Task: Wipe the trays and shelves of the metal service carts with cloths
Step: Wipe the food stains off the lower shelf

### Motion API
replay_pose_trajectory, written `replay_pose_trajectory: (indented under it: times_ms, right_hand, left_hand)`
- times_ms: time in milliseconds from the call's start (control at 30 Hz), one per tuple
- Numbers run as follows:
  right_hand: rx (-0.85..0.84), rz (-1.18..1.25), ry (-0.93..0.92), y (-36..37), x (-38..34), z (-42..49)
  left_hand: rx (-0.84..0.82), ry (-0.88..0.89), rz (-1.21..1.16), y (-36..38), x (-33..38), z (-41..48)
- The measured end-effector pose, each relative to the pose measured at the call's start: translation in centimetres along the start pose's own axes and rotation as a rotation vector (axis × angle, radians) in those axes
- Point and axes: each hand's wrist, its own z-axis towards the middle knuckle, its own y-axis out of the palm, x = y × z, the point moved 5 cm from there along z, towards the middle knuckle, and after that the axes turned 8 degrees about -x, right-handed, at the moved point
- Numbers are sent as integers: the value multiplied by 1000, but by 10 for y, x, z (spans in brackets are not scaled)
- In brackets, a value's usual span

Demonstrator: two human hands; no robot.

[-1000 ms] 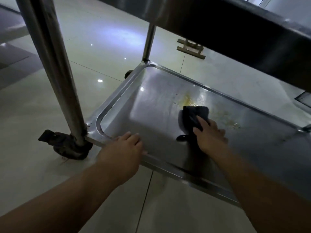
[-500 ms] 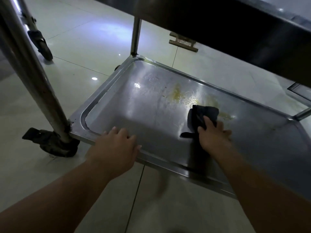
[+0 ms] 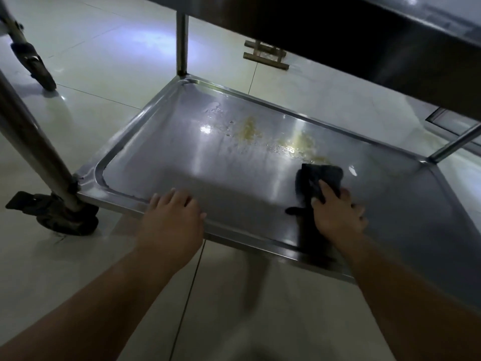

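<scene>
A steel cart's low tray [image 3: 161, 162], shallow with a raised rim and rounded corners, lies level just above the floor, its surface streaked wet and glinting. Yellowish smears [image 3: 299, 144] spread across its far middle. A dark, bunched cloth [image 3: 318, 178] sits on the tray just beside the smears, held down by the right hand [image 3: 338, 217]. The cart's upper shelf [image 3: 338, 35] hangs dark overhead.

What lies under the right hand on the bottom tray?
A dark cloth, which the right hand holds against the tray. Yellowish stains show beyond it. The metal beneath the cloth is covered, so its state cannot be seen.
</scene>
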Motion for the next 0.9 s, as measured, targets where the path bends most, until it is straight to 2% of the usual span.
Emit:
replay_pose_trajectory:
  times_ms: [67, 133, 200, 267, 333, 433, 467, 500, 533, 633, 667, 700, 767, 833, 900]
  right_hand:
    - [-3, -29, -104, 8, -17, -19]
    - [38, -68, -401, 19, -28, -51]
    - [2, -78, -670, 23, -21, -74]
    - [-9, -108, -735, 10, 3, -63]
    - [38, -210, -572, -2, 38, -35]
    - [23, -76, -96, -14, 68, -3]
    - [10, -65, -4, -11, 62, -2]
    - [-10, -73, 23, -8, 48, -5]
    - [-21, -86, -26, -4, 30, -8]
    - [12, -157, -488, 11, -13, -29]
    - [18, -179, -599, 10, -14, -30]
    - [21, -192, -625, 5, -10, -23]
    - [17, -207, -440, -9, 6, 8]
    - [-79, -49, -135, -23, 22, 39]
    - [-117, 29, -14, -26, 18, 51]
  left_hand:
    - [-43, 45, -43, 7, 27, 6]
    - [-68, 98, -113, 15, 51, 10]
    - [-113, 137, -118, 25, 62, 10]
    - [-136, 146, -90, 32, 63, 9]
    - [-139, 141, -87, 32, 64, 8]
    - [-140, 117, -66, 28, 72, 8]
    - [-138, 106, -57, 28, 75, 7]
    - [-138, 96, -51, 28, 77, 6]
    - [-135, 91, -47, 27, 78, 6]
    - [-121, 93, -61, 25, 78, 4]
    - [-114, 98, -73, 24, 77, 5]
    - [-111, 101, -80, 24, 76, 5]
    - [-118, 100, -76, 25, 75, 5]
    - [-128, 87, -78, 27, 76, 4]
    - [-118, 76, -82, 27, 77, 4]
